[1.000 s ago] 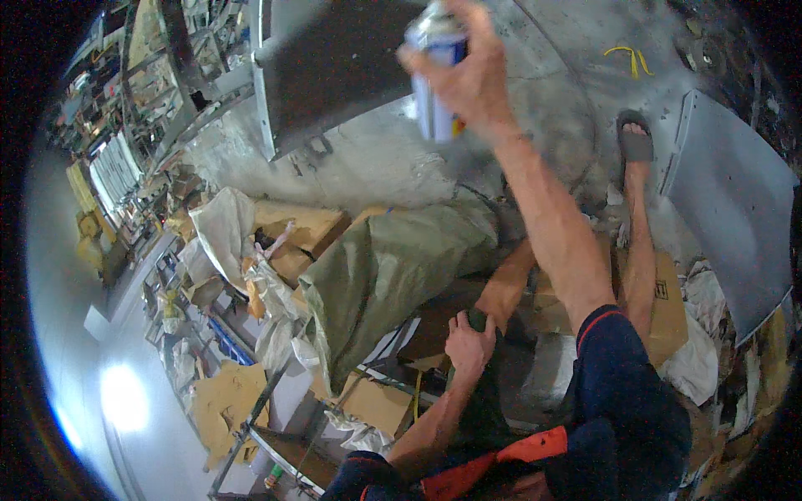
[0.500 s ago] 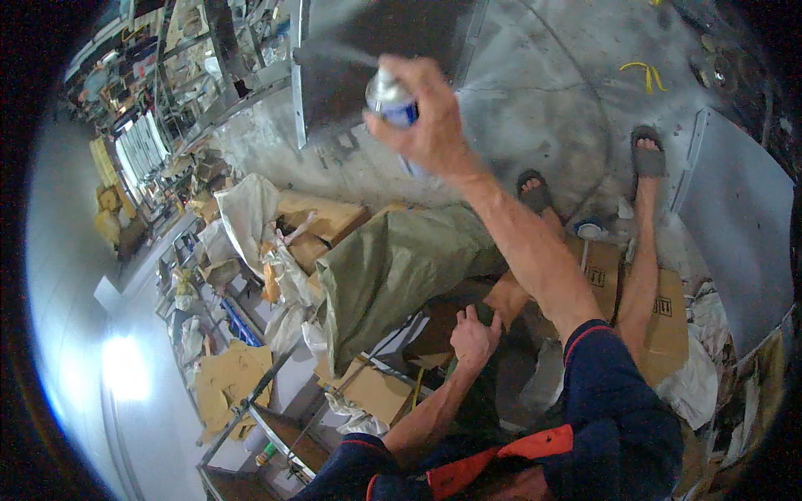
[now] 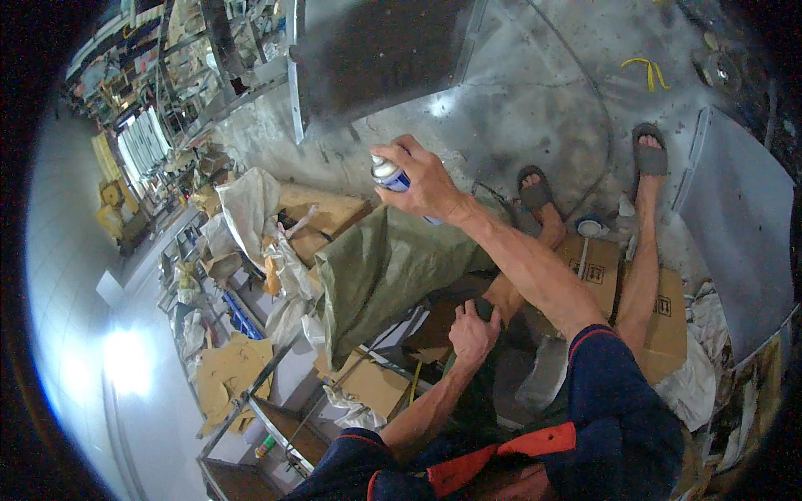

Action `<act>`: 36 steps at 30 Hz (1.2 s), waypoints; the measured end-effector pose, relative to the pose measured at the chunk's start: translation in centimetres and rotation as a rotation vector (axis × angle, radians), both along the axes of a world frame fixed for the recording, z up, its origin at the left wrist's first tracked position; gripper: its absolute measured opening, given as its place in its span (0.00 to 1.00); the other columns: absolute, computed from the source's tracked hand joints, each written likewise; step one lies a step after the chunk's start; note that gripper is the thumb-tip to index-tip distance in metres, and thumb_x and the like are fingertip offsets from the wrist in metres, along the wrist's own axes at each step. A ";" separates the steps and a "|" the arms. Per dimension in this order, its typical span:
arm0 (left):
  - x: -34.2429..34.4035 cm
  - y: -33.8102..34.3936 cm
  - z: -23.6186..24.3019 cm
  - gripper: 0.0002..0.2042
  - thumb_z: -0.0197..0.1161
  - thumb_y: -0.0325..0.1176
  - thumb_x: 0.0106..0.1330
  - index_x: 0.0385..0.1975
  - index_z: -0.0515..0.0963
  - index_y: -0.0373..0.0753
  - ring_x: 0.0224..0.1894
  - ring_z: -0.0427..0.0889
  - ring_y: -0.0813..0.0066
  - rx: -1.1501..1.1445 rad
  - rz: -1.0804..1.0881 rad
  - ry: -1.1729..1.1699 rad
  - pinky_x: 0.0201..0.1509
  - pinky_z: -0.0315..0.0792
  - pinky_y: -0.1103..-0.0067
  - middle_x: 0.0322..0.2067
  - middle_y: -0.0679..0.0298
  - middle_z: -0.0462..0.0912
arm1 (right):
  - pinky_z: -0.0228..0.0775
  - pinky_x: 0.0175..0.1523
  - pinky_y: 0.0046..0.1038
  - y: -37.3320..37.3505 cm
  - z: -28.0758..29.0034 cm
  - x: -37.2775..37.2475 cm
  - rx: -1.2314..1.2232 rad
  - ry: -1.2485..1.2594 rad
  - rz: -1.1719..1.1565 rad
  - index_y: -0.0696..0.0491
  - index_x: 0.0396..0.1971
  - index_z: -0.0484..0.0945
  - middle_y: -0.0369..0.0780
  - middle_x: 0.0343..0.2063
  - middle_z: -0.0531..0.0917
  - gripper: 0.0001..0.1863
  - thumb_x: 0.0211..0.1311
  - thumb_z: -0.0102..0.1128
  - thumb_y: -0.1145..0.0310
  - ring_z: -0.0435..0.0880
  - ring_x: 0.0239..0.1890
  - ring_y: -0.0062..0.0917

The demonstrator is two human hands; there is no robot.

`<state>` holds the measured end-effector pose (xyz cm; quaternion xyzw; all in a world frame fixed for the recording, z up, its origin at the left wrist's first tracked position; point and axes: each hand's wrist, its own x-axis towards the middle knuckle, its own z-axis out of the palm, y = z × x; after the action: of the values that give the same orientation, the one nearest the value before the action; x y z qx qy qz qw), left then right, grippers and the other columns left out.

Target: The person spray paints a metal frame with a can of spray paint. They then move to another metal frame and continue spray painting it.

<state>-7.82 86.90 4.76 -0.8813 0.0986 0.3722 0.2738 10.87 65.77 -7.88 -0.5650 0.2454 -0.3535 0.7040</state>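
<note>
the right hand (image 3: 426,179) held a spray can (image 3: 391,177) toward a dark metal panel (image 3: 376,50) at twelve o'clock, fingers wrapped round it; the left hand (image 3: 472,332) rested on a knee, fingers curled.

My spray can, held out in front of me

The spray can (image 3: 393,179) is blue and white with a silver shoulder and a small white cap on top. I grip it in my right hand (image 3: 424,179), fingers wrapped around its body so most of it is hidden. It leans a bit, top tipped to my left. It is up in the air above the grey floor, near a big dark metal sheet (image 3: 380,50).
</note>
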 end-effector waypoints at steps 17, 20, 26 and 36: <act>0.1 -0.3 -0.2 0.32 0.69 0.58 0.67 0.55 0.78 0.33 0.46 0.88 0.37 -0.018 -0.048 -0.036 0.47 0.84 0.51 0.49 0.43 0.82 | 0.83 0.48 0.48 1.1 -1.7 -0.3 0.055 0.084 0.000 0.39 0.66 0.75 0.49 0.46 0.79 0.39 0.51 0.80 0.64 0.86 0.45 0.52; 0.1 -0.4 -0.2 0.37 0.67 0.61 0.68 0.60 0.76 0.31 0.51 0.86 0.36 0.039 0.004 0.015 0.52 0.82 0.51 0.56 0.40 0.81 | 0.82 0.49 0.49 3.6 -2.7 -0.9 0.071 0.075 0.092 0.41 0.67 0.74 0.50 0.46 0.79 0.40 0.51 0.80 0.64 0.85 0.46 0.53; -0.3 -0.7 -0.2 0.37 0.68 0.62 0.67 0.60 0.76 0.31 0.52 0.86 0.36 0.066 0.013 0.004 0.54 0.82 0.50 0.57 0.40 0.81 | 0.80 0.55 0.40 -6.5 -2.8 0.5 0.015 -0.022 -0.418 0.49 0.62 0.77 0.46 0.48 0.83 0.37 0.49 0.82 0.67 0.86 0.49 0.42; -0.7 -0.5 -0.5 0.35 0.68 0.59 0.67 0.59 0.77 0.31 0.49 0.87 0.36 -0.023 -0.062 -0.031 0.51 0.83 0.51 0.54 0.42 0.81 | 0.82 0.50 0.49 -4.7 -4.6 -0.3 0.015 -0.028 -0.206 0.45 0.63 0.76 0.48 0.47 0.82 0.38 0.48 0.81 0.62 0.85 0.47 0.50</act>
<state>-8.48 86.35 4.23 -0.8866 0.1256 0.3487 0.2767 10.53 61.11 -12.53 -0.5266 0.2950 -0.4301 0.6713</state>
